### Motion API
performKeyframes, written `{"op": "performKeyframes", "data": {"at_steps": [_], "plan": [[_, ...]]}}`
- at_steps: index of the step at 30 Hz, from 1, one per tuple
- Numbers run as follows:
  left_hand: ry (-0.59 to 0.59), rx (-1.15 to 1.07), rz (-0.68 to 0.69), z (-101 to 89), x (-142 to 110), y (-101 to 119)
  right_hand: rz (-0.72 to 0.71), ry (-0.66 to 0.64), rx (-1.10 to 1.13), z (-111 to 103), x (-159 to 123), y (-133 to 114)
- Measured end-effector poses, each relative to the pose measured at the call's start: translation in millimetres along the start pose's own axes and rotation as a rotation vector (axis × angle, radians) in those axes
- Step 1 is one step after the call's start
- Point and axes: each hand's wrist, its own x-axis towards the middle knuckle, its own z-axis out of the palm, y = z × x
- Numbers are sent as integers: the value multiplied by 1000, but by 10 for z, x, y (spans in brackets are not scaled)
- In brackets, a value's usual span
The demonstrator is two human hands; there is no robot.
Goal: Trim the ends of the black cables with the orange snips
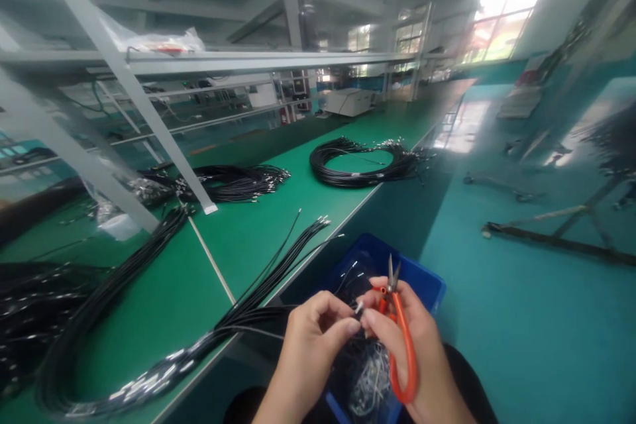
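My left hand (313, 338) is closed, thumb and forefinger pinching a thin cable end with a small white tip (358, 307). My right hand (422, 331) is wrapped round orange-handled scissors (410, 371), whose blades point up and away. The fingertips of that same hand meet the white tip from the right. Under both hands stands a blue bin (431, 281) with clear and white scraps (370, 377) inside. A long bundle of black cables (124, 271) curves over the bench at left, and some strands run towards my left hand.
Coiled black cables (342, 177) lie on the green bench (293, 195) farther off, near another cable bundle (238, 182). White shelf posts (149, 112) rise from the bench. On the right floor stands a wheeled metal stand (561, 238).
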Motion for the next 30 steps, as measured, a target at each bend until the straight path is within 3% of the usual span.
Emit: {"op": "performKeyframes", "data": {"at_steps": [4,15,20,22,27,30], "plan": [[-39,-169,-47,-27,25,-42,45,-1,56,59,22,22],[-98,-376,-109,-33,35,-96,68,-43,76,112,63,60],[-155,-484,-89,-40,-3,-92,271,-65,242,169,-26,85],[-125,-458,-51,-22,-22,-92,316,-72,295,213,-53,73],[66,-326,16,12,-24,-49,261,-79,233,322,-57,5],[-14,-475,-22,-43,18,-18,266,-143,254,301,-37,27]]}}
